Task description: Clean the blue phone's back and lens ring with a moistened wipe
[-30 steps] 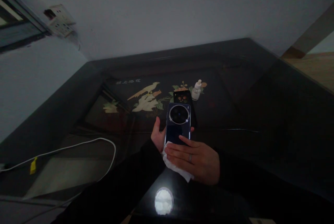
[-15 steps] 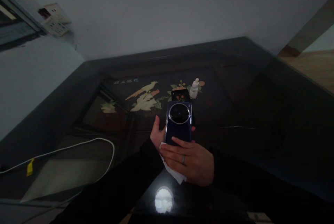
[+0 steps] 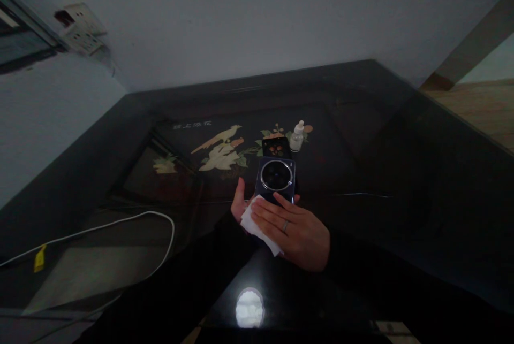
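A dark blue smartphone [image 3: 260, 177] with a large round camera ring faces back side up in my left hand [image 3: 239, 202]. The left thumb shows along one edge and fingertips peek out at the other; the palm is hidden beneath. My right hand [image 3: 299, 230], with a ring on one finger, presses a folded white tissue [image 3: 262, 226] flat over the lower part of the phone's back. Just beyond the phone's top end, a dark phone-like object [image 3: 276, 146] lies on the table. A small white-capped dropper bottle [image 3: 297, 138] stands upright beside it.
The glossy black table [image 3: 341, 173] carries a bird-and-flower picture [image 3: 220, 148]. On the left runs a white cable [image 3: 120, 222] with a yellow tag [image 3: 39, 259]. Wall sockets [image 3: 84, 28] are at the upper left. A bright round light reflection shows near the front edge.
My right hand and the tissue have slid up the phone's back toward the camera ring. The left hand still holds the phone in nearly the same place.
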`<state>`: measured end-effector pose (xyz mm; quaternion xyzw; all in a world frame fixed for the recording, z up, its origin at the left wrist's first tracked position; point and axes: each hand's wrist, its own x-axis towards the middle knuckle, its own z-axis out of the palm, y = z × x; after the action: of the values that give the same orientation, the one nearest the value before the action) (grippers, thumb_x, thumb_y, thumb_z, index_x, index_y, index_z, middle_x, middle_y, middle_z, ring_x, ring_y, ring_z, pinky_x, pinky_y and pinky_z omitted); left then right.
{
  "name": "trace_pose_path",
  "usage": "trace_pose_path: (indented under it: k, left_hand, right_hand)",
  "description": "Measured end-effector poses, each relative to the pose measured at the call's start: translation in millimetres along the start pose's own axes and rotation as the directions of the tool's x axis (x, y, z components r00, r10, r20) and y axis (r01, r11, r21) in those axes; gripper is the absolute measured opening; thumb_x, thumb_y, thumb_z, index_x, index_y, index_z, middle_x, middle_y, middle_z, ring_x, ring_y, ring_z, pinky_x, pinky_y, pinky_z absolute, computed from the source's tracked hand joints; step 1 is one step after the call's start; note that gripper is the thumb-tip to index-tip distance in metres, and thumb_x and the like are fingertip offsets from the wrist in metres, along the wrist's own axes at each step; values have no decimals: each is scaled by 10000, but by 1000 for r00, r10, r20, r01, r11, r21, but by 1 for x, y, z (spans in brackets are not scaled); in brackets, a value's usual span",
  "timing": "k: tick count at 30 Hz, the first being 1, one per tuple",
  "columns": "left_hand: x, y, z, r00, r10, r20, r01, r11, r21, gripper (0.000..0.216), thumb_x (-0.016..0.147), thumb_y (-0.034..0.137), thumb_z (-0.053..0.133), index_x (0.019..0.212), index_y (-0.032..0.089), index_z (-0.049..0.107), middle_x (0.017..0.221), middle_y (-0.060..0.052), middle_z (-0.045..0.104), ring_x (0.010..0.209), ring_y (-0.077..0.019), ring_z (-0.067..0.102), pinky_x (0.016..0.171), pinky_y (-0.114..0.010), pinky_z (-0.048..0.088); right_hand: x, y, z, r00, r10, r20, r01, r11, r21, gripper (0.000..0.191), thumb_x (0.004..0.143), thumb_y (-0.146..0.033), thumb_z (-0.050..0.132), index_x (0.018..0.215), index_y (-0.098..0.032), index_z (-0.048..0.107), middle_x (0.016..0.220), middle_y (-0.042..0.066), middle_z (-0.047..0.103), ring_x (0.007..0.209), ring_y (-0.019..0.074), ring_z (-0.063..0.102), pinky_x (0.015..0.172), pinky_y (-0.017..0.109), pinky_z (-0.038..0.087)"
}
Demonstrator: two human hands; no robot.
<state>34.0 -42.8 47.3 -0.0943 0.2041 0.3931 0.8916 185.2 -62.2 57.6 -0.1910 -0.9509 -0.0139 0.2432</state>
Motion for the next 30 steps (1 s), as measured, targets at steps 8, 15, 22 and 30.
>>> trace_pose_path:
  k: [8,15,22,30]
  left_hand:
    - [-2,-1,16,993,102,58,-114,956,269,867,743,724,93,1351,147,313,1071,-130,606,842,-226,596,827,-378,388]
    - [1,2,-7,980,176,96,-196,939,282,805,742,689,309,1307,121,388,939,-101,623,762,-185,577,778,-307,406]
    - [-2,1,14,987,159,9,-154,938,310,856,767,692,76,1329,105,346,1128,-156,565,957,-257,552,835,-372,381]
    - [-4,-4,13,976,197,94,-216,931,293,959,686,778,118,1315,99,369,1158,-178,546,942,-279,552,833,-422,396]
  right_hand:
    - [-10,10,0,963,-264,-54,269,949,167,427,892,-330,319,1136,-55,537,1224,98,550,1236,203,383,1092,418,187]
    - [-12,34,-11,988,-70,-140,80,994,68,398,880,-251,346,1172,-32,505,1237,151,528,1246,216,372,1070,459,212]
    - [-14,14,1,973,-218,-74,229,951,210,486,910,-337,233,1164,-33,513,1224,128,544,1259,214,349,1075,432,227]
    - [-20,34,-10,939,-291,-183,328,917,227,534,903,-391,234,1082,-14,568,1162,157,583,1236,228,385,1036,426,311]
